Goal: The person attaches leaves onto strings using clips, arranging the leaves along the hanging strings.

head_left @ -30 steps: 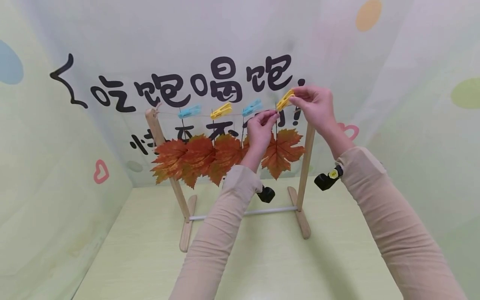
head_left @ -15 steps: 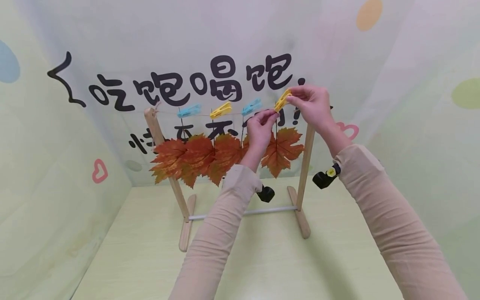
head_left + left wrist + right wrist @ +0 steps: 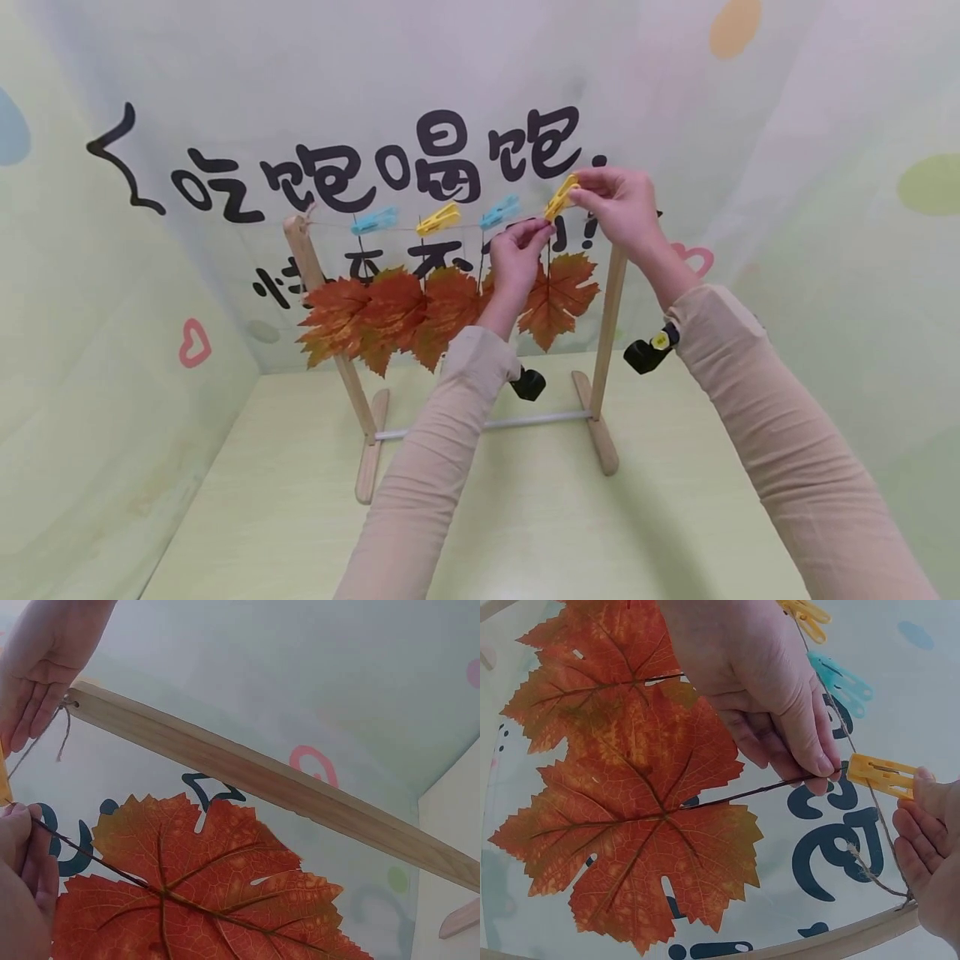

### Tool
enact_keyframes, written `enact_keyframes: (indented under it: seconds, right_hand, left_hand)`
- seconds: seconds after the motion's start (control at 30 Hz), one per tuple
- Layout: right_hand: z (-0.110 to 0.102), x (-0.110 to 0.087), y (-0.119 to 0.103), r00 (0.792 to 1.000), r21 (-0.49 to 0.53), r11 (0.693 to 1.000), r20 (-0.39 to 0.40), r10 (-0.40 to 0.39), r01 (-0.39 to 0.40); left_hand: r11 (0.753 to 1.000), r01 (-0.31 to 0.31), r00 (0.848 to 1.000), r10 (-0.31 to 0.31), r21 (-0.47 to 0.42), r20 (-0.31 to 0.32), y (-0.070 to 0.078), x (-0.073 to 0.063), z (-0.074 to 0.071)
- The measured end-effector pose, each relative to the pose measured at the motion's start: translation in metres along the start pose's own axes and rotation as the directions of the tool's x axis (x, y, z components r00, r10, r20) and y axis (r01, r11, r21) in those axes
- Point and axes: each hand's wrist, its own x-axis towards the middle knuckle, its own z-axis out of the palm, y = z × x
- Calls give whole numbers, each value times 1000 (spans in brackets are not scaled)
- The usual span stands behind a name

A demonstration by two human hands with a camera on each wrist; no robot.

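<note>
Pinched by its dark stem between the thumb and fingers of my left hand (image 3: 516,260), an orange-red maple leaf (image 3: 558,300) hangs near the right end of the string. My right hand (image 3: 621,208) grips a yellow clothespin (image 3: 561,198) by its handle end. In the right wrist view that clothespin (image 3: 883,774) lies across the twine (image 3: 881,817), its nose at the tip of the stem (image 3: 742,793), just beyond the left fingertips. The left wrist view has the leaf (image 3: 195,885) large, with only a sliver of the clothespin at the edge.
Several more leaves (image 3: 397,308) hang leftward, under a blue clothespin (image 3: 375,221), a yellow clothespin (image 3: 438,219) and another blue clothespin (image 3: 499,212). Wooden posts (image 3: 609,333) carry the string, joined low by a white rod (image 3: 540,421), on a pale table (image 3: 525,517). A printed cloth stands behind.
My right hand has brought the yellow clothespin slightly left and more upright, toward the left fingertips and the stem. The left hand keeps its pinch on the stem.
</note>
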Motion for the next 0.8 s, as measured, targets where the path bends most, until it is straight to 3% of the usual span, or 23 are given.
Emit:
enact_keyframes:
  seconds: [0.53, 0.8]
  right_hand:
    - [-3, -5, -4, 998, -8, 999, 53, 36, -36]
    - [-7, -9, -6, 999, 25, 999, 38, 32, -33]
  left_hand:
    - [1000, 23, 1000, -23, 20, 15, 2, -3, -3]
    - [999, 2, 1000, -3, 35, 22, 2, -6, -5]
